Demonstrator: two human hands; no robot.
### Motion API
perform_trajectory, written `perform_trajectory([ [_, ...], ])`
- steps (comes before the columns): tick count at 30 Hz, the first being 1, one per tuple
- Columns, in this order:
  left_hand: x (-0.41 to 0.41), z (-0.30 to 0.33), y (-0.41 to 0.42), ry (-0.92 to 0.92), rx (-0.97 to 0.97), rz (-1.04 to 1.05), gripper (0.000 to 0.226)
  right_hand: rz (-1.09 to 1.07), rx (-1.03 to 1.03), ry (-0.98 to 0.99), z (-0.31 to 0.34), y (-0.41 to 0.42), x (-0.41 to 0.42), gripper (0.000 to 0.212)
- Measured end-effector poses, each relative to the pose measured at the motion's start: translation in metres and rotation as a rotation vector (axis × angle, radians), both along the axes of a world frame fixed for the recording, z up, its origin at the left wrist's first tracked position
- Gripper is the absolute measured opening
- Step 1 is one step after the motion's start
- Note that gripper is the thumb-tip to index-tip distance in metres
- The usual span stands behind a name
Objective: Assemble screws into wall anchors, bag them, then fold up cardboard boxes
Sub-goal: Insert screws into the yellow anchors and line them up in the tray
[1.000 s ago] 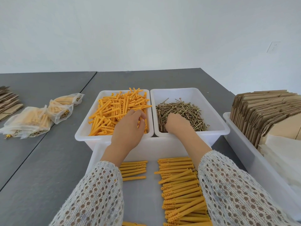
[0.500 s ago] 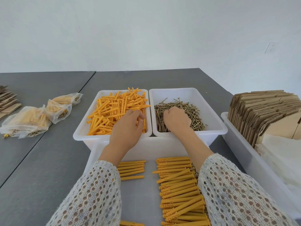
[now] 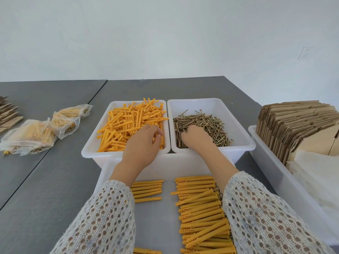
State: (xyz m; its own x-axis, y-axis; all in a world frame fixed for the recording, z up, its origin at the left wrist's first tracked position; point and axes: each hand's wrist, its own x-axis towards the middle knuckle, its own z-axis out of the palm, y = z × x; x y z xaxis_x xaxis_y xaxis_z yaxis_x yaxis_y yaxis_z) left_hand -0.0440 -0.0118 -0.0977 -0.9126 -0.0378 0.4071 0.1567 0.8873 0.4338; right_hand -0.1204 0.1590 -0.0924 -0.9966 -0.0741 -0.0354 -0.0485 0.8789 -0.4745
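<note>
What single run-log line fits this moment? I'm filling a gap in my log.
left hand: in orange plastic wall anchors | right hand: in brass screws | grasp: unclear

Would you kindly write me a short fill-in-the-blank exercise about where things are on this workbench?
1. The left hand reaches into the bin of orange ____.
2. The right hand reaches into the bin of ____.
3. The filled bags lie to the ____ of both bins.
4. The folded cardboard stands in a tub on the ____.

Missing words: anchors; screws; left; right
</note>
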Motion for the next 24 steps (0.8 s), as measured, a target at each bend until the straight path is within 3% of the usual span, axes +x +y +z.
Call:
perform_trajectory([
  [24, -0.0038, 0.0022, -0.0030, -0.118, 0.007, -0.055, 0.018, 0.129, 0.073, -0.178, -0.0030, -0.0042, -0.0094, 0.030],
])
